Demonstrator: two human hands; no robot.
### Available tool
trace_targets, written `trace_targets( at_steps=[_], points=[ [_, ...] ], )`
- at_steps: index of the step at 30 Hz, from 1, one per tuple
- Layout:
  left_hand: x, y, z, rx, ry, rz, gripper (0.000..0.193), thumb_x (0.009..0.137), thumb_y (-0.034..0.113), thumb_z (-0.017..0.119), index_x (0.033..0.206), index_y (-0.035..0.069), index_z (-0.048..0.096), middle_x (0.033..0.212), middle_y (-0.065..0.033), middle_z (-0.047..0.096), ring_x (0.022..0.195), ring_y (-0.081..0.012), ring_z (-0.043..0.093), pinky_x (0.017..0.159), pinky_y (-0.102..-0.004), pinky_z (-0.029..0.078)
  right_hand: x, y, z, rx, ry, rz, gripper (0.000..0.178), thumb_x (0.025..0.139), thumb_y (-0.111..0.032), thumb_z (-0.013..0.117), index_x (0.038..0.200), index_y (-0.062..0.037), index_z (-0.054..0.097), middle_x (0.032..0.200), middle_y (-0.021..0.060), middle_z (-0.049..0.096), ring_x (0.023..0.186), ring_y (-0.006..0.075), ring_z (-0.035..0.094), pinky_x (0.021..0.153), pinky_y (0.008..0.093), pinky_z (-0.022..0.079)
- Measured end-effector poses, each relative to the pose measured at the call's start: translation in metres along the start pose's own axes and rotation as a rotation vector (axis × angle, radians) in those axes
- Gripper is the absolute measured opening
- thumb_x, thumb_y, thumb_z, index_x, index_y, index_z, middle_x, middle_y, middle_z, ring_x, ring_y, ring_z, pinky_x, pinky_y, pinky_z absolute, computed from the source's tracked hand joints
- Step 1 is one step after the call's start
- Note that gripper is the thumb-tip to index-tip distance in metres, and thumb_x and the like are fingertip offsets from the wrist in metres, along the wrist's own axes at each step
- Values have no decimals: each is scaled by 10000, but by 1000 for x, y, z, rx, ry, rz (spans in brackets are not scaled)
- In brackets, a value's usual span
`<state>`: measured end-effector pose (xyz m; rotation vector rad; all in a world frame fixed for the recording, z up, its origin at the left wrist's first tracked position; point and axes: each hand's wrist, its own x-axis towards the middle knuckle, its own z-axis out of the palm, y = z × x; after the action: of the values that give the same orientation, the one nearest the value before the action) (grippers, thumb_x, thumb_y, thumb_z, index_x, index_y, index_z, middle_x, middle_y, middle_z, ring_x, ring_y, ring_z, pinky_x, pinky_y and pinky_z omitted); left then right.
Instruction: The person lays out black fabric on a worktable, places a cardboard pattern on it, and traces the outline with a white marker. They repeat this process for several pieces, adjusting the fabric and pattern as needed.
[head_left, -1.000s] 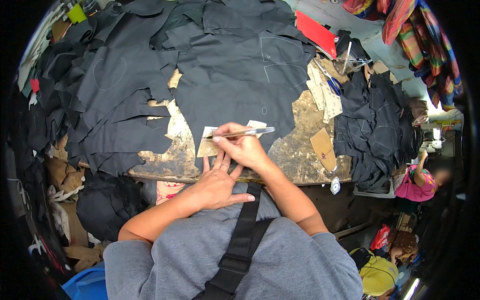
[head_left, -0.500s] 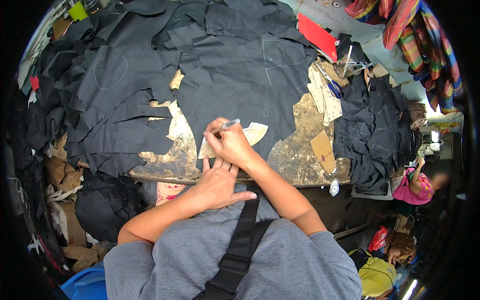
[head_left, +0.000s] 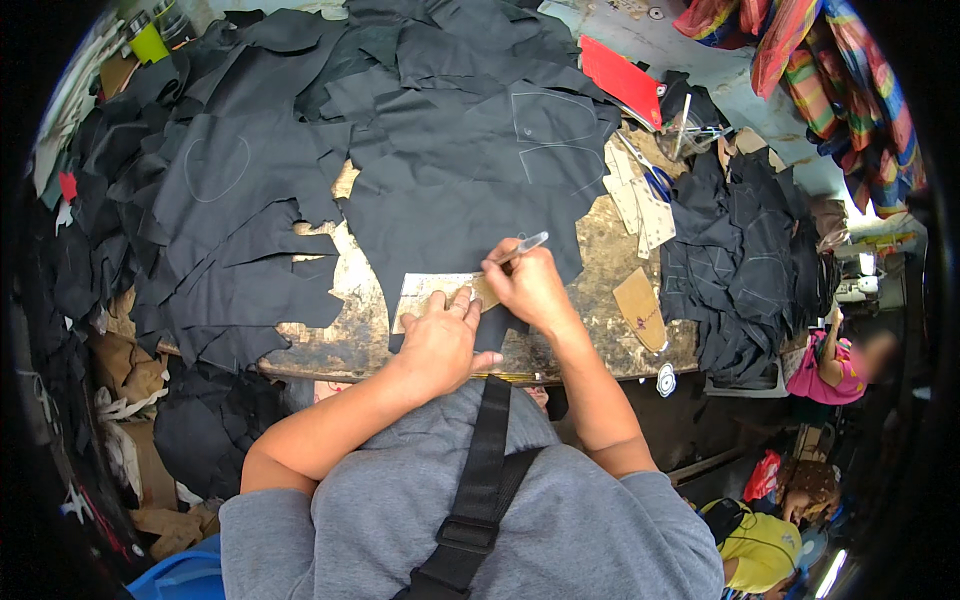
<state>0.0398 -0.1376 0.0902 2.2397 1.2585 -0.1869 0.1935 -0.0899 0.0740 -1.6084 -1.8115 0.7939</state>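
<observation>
A cardboard pattern piece (head_left: pixel 421 286) lies flat on a large sheet of black material (head_left: pixel 455 225) near the table's front edge. My left hand (head_left: pixel 440 338) rests over it with the fingers spread, pressing it down. In my right hand (head_left: pixel 533 290) is a clear-barrelled pen (head_left: pixel 528 245), held in a writing grip at the right end of the pattern piece. The pen's tip is hidden behind my fingers. White curved outlines (head_left: pixel 553 118) are drawn farther back on the black sheet. Whether the black material is cloth or leather, I cannot tell.
To the right lie a brown pattern piece (head_left: pixel 640 305), pale templates (head_left: pixel 652 215), blue-handled scissors (head_left: pixel 657 180) and a red folder (head_left: pixel 620 80). Heaps of black pieces (head_left: pixel 745 270) flank the worn wooden table (head_left: pixel 590 345). Other people (head_left: pixel 830 370) are at the far right.
My left hand has moved forward onto the pattern piece. The right hand, with the pen, has shifted right along it. The pattern piece has turned and lies straighter.
</observation>
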Motion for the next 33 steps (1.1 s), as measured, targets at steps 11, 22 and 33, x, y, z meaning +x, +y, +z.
trace_targets(
  at_steps=[11, 22, 33],
  points=[
    [17, -11, -7, 37, -45, 84, 749, 828, 564, 526, 1270, -37, 463, 1359, -245, 390, 1123, -441, 453, 968, -436, 393, 1, 12, -1, 38, 154, -89, 76, 766, -31, 635, 746, 23, 586, 686, 179, 607, 650, 336, 618, 583, 372, 479],
    [40, -44, -22, -342, -69, 193, 573, 890, 457, 497, 1163, -43, 562, 1229, -278, 507, 1178, -369, 474, 999, -377, 368, -25, 49, -12, 381, 315, 264, 109, 795, -65, 631, 770, 25, 574, 618, 151, 616, 572, 202, 631, 538, 315, 481],
    [58, -67, -44, -748, -440, -126, 516, 955, 460, 375, 1217, 58, 564, 929, -117, 636, 719, -131, 552, 459, -279, 491, -55, -10, 34, -338, 0, -531, 174, 653, -113, 679, 743, -91, 531, 672, 48, 552, 686, 252, 571, 603, 375, 441]
  ],
)
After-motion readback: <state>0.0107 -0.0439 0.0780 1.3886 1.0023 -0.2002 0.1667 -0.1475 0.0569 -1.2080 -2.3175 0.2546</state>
